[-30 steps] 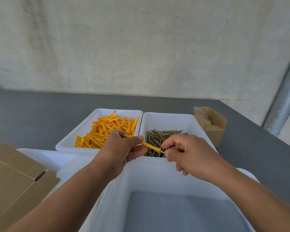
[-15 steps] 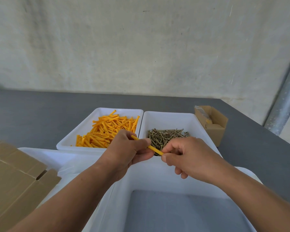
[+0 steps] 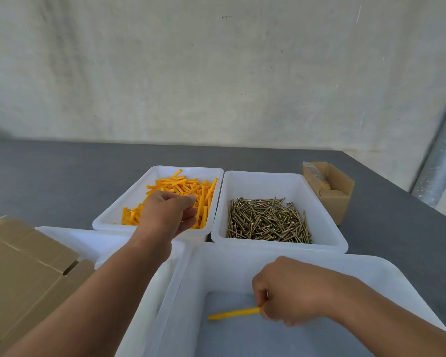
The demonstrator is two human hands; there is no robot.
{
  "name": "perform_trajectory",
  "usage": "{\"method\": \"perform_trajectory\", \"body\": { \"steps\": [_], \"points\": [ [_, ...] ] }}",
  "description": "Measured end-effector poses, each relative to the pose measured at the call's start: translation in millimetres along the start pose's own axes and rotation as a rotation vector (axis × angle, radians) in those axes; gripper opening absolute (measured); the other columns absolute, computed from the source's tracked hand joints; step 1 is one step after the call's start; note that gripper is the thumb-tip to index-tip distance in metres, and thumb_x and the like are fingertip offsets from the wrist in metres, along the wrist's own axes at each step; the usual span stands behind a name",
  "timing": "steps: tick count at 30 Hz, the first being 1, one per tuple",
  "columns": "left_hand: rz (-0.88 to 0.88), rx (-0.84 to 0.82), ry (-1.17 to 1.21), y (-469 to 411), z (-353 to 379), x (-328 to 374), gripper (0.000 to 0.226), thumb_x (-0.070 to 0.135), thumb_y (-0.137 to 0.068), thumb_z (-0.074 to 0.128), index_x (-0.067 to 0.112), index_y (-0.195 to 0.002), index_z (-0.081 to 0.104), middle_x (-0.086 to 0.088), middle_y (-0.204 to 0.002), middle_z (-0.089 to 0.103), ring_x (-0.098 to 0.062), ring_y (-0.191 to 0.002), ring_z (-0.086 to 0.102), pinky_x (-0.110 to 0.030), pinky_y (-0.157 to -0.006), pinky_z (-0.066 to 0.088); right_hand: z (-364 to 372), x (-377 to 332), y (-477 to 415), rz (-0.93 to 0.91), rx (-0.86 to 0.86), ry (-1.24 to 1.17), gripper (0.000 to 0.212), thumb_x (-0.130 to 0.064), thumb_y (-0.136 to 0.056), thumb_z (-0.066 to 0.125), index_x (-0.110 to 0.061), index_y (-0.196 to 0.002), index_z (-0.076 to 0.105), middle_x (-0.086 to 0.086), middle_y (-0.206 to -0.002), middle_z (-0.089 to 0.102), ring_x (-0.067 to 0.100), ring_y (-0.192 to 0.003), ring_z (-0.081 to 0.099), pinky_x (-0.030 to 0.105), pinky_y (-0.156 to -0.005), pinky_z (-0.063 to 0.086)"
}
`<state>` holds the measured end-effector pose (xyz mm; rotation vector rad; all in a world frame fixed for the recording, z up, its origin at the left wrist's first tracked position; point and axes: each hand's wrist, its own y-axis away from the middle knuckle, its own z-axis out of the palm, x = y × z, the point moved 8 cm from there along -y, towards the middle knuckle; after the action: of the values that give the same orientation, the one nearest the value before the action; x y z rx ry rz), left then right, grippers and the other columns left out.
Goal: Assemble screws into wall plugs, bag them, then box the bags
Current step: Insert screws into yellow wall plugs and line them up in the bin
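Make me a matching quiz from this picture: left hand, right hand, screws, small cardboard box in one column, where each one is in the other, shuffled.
1 left hand
2 right hand
3 screws
4 small cardboard box

A at the table's far right
B over the orange plugs
C in the back right tray
D pinching a yellow plug in the near tub

Pairs: 1-B, 2-D, 3-C, 4-A.

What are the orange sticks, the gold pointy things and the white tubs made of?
Orange wall plugs: probably plastic, matte, one even bright colour. Screws: metal, with a brassy, glinting shine. White tubs: smooth plastic, faintly see-through at the walls.
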<state>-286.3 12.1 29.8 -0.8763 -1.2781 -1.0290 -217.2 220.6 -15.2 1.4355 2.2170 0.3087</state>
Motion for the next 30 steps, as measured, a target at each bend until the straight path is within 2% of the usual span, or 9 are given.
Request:
{"method": "perform_trajectory", "body": {
  "steps": [2, 5, 8, 10, 15, 20, 23, 27, 30],
  "points": [
    [0.035, 0.040, -0.043, -1.5, -5.3, 1.1, 0.015, 0.007, -0.088, 0.067, 0.007, -0.080, 0.055, -0.010, -0.076, 0.063, -0.020, -0.072, 0.064, -0.033, -0.066, 0.058, 3.1, -2.0, -3.1, -0.025, 0.025, 0.074, 0.015, -0.021, -0.090, 0.058, -0.019, -0.100, 0.069, 0.001, -0.096, 0.071, 0.014, -0.076, 0.062, 0.020, -0.061, 0.046],
    [0.114, 0.076, -0.170, 0.4, -7.5, 5.7, 0.019, 0.006, -0.087, 0.068, 0.007, -0.074, 0.054, -0.011, -0.070, 0.062, -0.021, -0.069, 0.062, -0.037, -0.071, 0.060, 6.3, -6.8, -5.6, -0.056, 0.054, 0.156, 0.016, -0.024, -0.092, 0.059, -0.019, -0.105, 0.068, -0.001, -0.106, 0.065, 0.011, -0.083, 0.049, 0.015, -0.054, 0.031],
    [0.168, 0.080, -0.257, 2.5, -4.5, 8.8, 0.022, 0.004, -0.086, 0.067, 0.006, -0.067, 0.056, -0.010, -0.065, 0.062, -0.021, -0.065, 0.060, -0.041, -0.074, 0.060, 9.8, -7.9, -7.7, -0.063, 0.043, 0.166, 0.018, -0.023, -0.091, 0.060, -0.017, -0.106, 0.069, 0.002, -0.109, 0.067, 0.016, -0.087, 0.054, 0.016, -0.055, 0.032],
    [0.165, 0.084, -0.258, 2.1, -4.2, 7.8, 0.017, 0.004, -0.086, 0.067, 0.007, -0.071, 0.058, -0.010, -0.067, 0.063, -0.021, -0.066, 0.061, -0.041, -0.075, 0.060, 9.6, -7.4, -8.1, -0.078, 0.045, 0.159, 0.019, -0.025, -0.090, 0.061, -0.016, -0.105, 0.069, 0.002, -0.107, 0.068, 0.018, -0.093, 0.059, 0.018, -0.058, 0.036],
    [0.095, 0.124, -0.169, -8.6, -12.2, 0.2, 0.013, -0.002, -0.087, 0.061, 0.010, -0.085, 0.056, -0.011, -0.077, 0.062, -0.023, -0.074, 0.063, -0.039, -0.074, 0.059, -12.4, -2.8, -1.8, -0.086, 0.114, 0.004, 0.017, -0.036, -0.087, 0.065, -0.023, -0.095, 0.071, -0.006, -0.096, 0.071, 0.006, -0.074, 0.063, 0.018, -0.061, 0.046],
    [0.122, 0.168, -0.288, -27.8, -17.0, 3.6, 0.018, 0.000, -0.084, 0.058, 0.017, -0.087, 0.054, -0.009, -0.079, 0.064, -0.028, -0.079, 0.066, -0.048, -0.081, 0.059, -68.6, 16.1, 9.4, -0.069, 0.491, -0.317, 0.014, -0.031, -0.089, 0.062, -0.027, -0.077, 0.068, -0.014, -0.076, 0.070, 0.001, -0.058, 0.066, 0.018, -0.054, 0.050],
    [0.158, 0.161, -0.534, -37.1, -11.7, 1.1, 0.019, 0.004, -0.079, 0.056, 0.020, -0.090, 0.055, -0.009, -0.085, 0.068, -0.030, -0.083, 0.067, -0.043, -0.073, 0.058, -86.4, 41.6, 6.0, 0.024, 0.666, -0.342, 0.017, -0.029, -0.091, 0.062, -0.026, -0.075, 0.068, -0.015, -0.071, 0.068, 0.000, -0.062, 0.062, 0.011, -0.050, 0.043],
    [0.139, 0.105, -0.820, -51.3, 1.3, -6.9, 0.025, 0.009, -0.081, 0.056, 0.020, -0.103, 0.056, -0.002, -0.082, 0.063, -0.019, -0.074, 0.061, -0.026, -0.055, 0.045, -78.5, 72.1, -19.8, 0.196, 0.581, -0.225, 0.011, -0.030, -0.094, 0.060, -0.027, -0.088, 0.068, -0.012, -0.089, 0.067, 0.006, -0.082, 0.060, 0.020, -0.065, 0.046],
    [0.131, 0.050, -0.923, -61.6, 12.8, -11.5, 0.031, 0.012, -0.081, 0.058, 0.022, -0.111, 0.055, -0.002, -0.082, 0.062, -0.017, -0.071, 0.061, -0.024, -0.051, 0.043, -73.2, 84.8, -36.2, 0.273, 0.535, -0.203, 0.013, -0.034, -0.094, 0.061, -0.023, -0.095, 0.068, -0.005, -0.094, 0.066, 0.010, -0.085, 0.059, 0.026, -0.071, 0.046]
  ]
}}
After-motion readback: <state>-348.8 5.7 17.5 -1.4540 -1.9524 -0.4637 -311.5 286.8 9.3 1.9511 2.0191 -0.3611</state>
